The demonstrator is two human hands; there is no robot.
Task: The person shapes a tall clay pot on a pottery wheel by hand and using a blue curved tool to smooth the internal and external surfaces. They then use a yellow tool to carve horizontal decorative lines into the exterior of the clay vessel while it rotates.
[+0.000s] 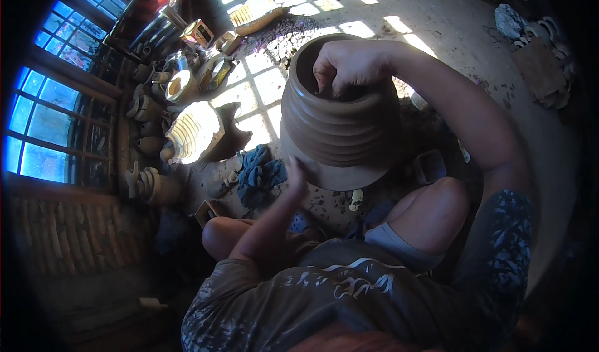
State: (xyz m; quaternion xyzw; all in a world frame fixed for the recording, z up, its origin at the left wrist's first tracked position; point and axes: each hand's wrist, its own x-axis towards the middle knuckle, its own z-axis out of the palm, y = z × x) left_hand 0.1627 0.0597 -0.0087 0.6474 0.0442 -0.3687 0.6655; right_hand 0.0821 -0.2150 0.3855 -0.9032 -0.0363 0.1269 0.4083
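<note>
A large brown clay pot, ribbed with horizontal ridges, stands upright in front of me on a round flat base. My right hand reaches over its rim from the right and dips into the mouth. Its fingers are curled downward and closed; their tips, and anything in them, are hidden inside the dark opening. Low at the pot's left side is my left hand, by the edge of the base. Its fingers are stretched out with nothing seen in them; whether they touch the base I cannot tell.
A crumpled blue-grey cloth lies left of the pot. Beyond it sits a broken ridged clay piece. Several small pots line the window wall. A small clear container is near my right knee, and clay rubble lies behind.
</note>
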